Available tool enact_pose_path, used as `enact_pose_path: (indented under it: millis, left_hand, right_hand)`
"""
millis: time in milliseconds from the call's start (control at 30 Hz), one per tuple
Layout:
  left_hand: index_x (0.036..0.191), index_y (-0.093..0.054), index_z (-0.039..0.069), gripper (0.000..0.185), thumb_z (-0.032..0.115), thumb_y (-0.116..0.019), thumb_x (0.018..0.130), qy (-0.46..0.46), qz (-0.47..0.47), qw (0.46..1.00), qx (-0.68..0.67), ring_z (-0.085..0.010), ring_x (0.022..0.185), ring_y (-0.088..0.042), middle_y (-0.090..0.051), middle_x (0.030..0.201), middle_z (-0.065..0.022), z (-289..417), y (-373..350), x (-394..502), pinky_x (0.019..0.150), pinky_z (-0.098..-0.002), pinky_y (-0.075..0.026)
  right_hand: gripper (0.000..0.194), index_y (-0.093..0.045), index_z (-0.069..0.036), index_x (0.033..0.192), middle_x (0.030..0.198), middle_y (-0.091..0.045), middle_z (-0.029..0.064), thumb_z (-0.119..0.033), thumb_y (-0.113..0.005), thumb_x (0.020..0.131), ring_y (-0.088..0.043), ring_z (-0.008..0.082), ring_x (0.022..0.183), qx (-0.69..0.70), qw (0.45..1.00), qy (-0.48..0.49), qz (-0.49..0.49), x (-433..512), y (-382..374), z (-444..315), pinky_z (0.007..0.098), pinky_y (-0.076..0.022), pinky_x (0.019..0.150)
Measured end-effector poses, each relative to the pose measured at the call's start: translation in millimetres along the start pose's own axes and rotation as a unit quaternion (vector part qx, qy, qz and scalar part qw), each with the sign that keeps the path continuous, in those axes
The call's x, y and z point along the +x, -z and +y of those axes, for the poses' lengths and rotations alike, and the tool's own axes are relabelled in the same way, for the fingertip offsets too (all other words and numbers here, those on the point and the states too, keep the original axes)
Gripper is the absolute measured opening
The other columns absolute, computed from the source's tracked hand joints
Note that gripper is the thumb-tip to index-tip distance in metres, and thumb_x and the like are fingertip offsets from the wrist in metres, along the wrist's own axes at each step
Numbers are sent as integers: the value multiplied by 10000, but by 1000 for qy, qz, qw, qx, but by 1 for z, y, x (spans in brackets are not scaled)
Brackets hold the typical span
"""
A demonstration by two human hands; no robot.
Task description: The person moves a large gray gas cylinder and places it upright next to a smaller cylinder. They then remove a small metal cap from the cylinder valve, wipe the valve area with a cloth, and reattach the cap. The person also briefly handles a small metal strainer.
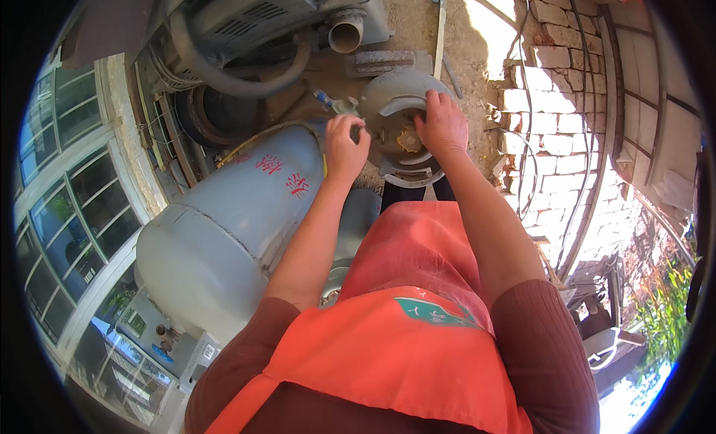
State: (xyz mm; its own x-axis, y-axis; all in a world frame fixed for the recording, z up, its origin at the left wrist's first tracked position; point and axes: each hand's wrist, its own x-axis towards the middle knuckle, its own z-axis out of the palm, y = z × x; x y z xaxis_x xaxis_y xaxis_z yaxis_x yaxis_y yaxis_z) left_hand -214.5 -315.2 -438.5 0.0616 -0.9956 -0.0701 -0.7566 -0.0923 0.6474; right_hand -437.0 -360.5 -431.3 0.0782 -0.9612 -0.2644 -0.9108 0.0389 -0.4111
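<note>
A grey gas cylinder (pixel 371 96) stands in front of me, its curved collar ring (pixel 415 181) around a yellow valve handwheel (pixel 409 139). My right hand (pixel 444 122) rests at the collar's right side, fingers bent against its upper edge; whether it grips the rim I cannot tell. My left hand (pixel 347 146) is raised to the left of the collar, thumb and forefinger nearly meeting. What lies between those fingertips is too small to make out. Just beyond my left hand is a pale greenish fitting with a blue end (pixel 323 97), perhaps a gas regulator.
A large grey tank (pixel 224 210) with red writing lies at my left. Beyond it are a machine with a round outlet pipe (pixel 345 34) and a thick hose (pixel 224 81). A whitewashed brick wall (pixel 551 132) with hanging cables runs along the right; windows (pixel 84 204) line the far left.
</note>
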Motion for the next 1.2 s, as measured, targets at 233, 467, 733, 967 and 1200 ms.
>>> enact_pose_path:
  millis: [233, 467, 733, 967, 1200]
  left_hand:
    - [1086, -690, -25, 712, 655, -521, 959, 348, -228, 878, -238, -156, 892, -621, -682, 1036, -102, -63, -15, 5, 781, -303, -482]
    - [1196, -656, -81, 858, 705, -415, 952, 378, -195, 871, -245, -356, 1087, -649, -693, 1117, -246, -63, -38, 10, 955, -431, -473]
    - [1238, -628, -100, 879, 700, -381, 973, 383, -177, 883, -207, -382, 1208, -599, -652, 1240, -280, -60, -44, 10, 1009, -450, -440]
    - [1066, -686, -122, 885, 690, -346, 979, 346, -174, 896, -215, -443, 1138, -631, -658, 1137, -348, -54, -36, 6, 990, -452, -460]
    - [1004, -692, -134, 888, 672, -318, 992, 344, -198, 887, -237, -460, 1122, -630, -662, 1111, -350, -49, -27, 9, 980, -465, -469]
  right_hand:
    - [551, -506, -59, 1269, 1169, -586, 176, -190, -754, 795, -580, 384, 1094, 100, 978, 112, 148, -6, 2, -4, 451, -498, 911]
    - [376, -576, -20, 1122, 1119, -595, 160, -96, -741, 793, -577, 358, 1024, 129, 955, 265, 23, -64, 12, -41, 444, -462, 919]
    - [293, -657, -86, 1045, 951, -683, 81, -257, -679, 807, -668, 273, 943, -277, 926, 227, -120, -21, -89, -74, 380, -478, 804]
    - [259, -747, -116, 976, 1077, -741, 149, -306, -712, 804, -720, 314, 1004, -250, 900, 218, -283, 15, -111, -62, 419, -567, 845]
    - [256, -725, -41, 866, 902, -747, 165, -256, -719, 727, -732, 318, 892, -179, 805, 233, -515, 59, -101, -64, 409, -582, 740]
